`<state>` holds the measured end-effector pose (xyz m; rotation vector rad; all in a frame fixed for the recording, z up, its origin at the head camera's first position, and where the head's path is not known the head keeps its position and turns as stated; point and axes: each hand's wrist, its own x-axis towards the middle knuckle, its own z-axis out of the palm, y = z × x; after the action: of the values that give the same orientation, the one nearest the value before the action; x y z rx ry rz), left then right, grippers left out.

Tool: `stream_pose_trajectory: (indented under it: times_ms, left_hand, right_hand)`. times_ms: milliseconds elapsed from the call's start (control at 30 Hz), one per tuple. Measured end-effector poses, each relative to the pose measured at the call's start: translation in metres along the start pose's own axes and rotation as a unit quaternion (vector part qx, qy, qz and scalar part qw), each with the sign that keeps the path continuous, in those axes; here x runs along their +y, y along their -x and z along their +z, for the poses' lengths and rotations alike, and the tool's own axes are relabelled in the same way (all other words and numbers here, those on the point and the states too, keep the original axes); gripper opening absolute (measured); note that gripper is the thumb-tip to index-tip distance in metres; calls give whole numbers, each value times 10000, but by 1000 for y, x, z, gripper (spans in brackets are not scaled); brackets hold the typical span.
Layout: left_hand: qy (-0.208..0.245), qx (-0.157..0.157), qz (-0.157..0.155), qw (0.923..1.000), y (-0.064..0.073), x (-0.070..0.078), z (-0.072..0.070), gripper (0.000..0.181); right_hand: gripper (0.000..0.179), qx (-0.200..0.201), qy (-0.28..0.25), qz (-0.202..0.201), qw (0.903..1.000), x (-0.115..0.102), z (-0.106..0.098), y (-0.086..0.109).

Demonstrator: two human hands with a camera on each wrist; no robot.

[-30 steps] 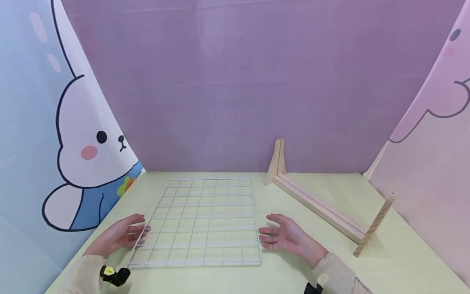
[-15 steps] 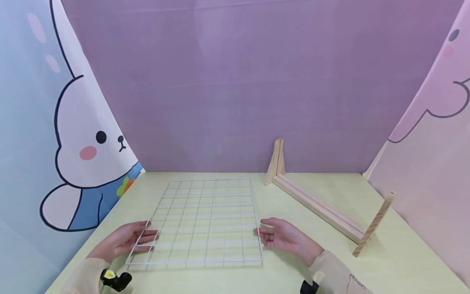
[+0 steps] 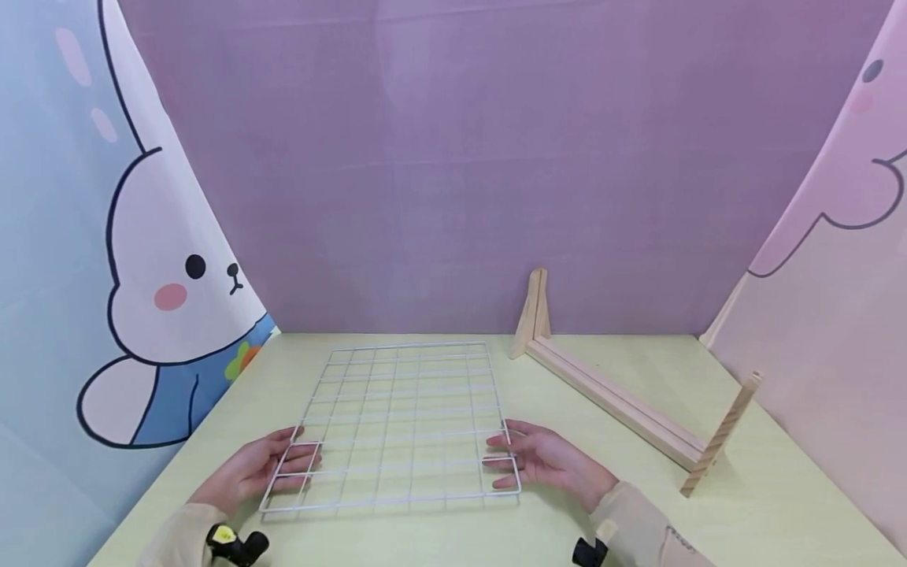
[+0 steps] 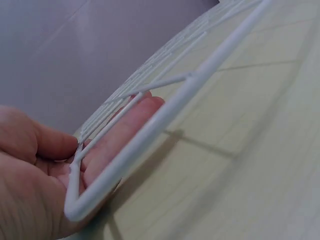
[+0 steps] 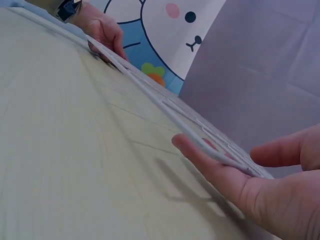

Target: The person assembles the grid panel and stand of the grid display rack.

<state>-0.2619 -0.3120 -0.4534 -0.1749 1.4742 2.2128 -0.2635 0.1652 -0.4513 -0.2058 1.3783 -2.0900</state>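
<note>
A white wire grid panel is raised at its near end, with its shadow on the table below. My left hand holds its left edge near the front corner. In the left wrist view, the thumb of the left hand lies at the side wire and the fingers reach underneath. Opposite it, my right hand holds the right edge. The right wrist view shows the right hand with fingers extended beneath the grid panel and the thumb above it.
To the right on the pale table stands a wooden frame, a grooved rail with an upright at each end. A purple backdrop rises behind, and a cartoon-printed sheet hangs on the left.
Both hands have moved inward and slid their fingers under the grid panel's side edges. The panel's near end has risen and the panel has shifted slightly right.
</note>
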Motion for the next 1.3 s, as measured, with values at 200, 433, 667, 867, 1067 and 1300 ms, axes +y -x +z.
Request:
stream_pose_trajectory:
  times_ms: [200,433,667,867,1067,1300]
  left_hand:
    - [232,-205,4,9995,-2,-3,2,49]
    - [344,-108,25,9993,-4,-4,4,48]
    - [422,-84,136,9990,-5,-6,2,51]
    - [348,-136,343,9987,-7,-4,3,56]
    - [446,-584,619,9954,-8,-3,3,48]
    - [670,-1058,942,9876,-9,-2,6,39]
  right_hand:
    - [79,-192,-279,-101,9994,1,-3,1]
    - [79,-374,-326,-173,9986,-2,-4,1]
    - [74,-569,-205,-182,9980,-2,-5,0]
    - [78,-567,-353,-249,9975,-5,-5,-1]
    - [80,-592,-450,-323,9967,-8,-5,0]
    - [82,-728,-563,-451,9947,-12,-5,2]
